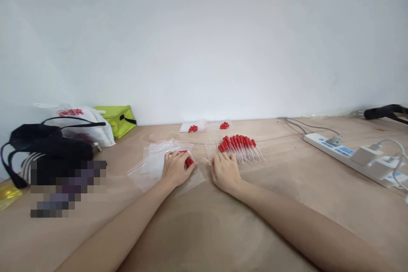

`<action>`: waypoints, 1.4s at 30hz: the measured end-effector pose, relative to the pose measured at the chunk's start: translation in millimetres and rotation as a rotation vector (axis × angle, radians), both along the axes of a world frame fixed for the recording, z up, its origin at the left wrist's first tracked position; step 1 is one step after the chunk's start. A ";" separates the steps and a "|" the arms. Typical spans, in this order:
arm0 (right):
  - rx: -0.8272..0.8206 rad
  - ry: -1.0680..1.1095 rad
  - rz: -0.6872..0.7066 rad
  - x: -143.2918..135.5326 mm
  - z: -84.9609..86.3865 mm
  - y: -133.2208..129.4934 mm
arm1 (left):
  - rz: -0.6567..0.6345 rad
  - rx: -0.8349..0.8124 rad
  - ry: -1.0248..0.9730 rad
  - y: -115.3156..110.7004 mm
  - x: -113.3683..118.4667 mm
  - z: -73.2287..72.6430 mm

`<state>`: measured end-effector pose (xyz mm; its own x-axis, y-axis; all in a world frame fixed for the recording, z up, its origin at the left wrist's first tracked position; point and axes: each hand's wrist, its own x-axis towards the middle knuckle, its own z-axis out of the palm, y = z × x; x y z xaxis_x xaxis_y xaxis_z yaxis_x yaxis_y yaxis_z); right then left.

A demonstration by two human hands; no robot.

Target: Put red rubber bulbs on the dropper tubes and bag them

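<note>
My left hand (176,169) rests on a pile of clear zip bags (149,165), its fingers curled over small red caps (189,162) that show between thumb and forefinger. My right hand (225,172) is closed, with the end of a thin pale stick (206,160) poking out on its left side and pointing toward the left hand. Just beyond the right hand lies a fanned row of pale sticks with red caps (240,142). Several bare sticks (208,148) lie to the left of that row, partly hidden by the fingers.
Two small bags with red caps on them (193,128) (224,125) lie near the wall. A power strip (341,153) with plugged-in chargers and cables is at right. At left are a black bag (60,153), a white plastic bag (95,125) and a lime-green case (117,121).
</note>
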<state>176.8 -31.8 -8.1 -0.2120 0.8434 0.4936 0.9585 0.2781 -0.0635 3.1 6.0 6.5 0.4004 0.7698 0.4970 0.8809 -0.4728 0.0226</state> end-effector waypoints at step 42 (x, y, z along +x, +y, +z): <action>-0.008 0.215 0.437 54.9 -7.1 -18.1 | -0.453 -0.312 -0.497 -37.2 32.3 -1.9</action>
<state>231.7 -49.9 -15.3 -0.4406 0.7021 0.5594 0.7172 0.6501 -0.2511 35.4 -31.1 4.6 0.4973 0.7176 0.4876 0.4521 -0.6941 0.5603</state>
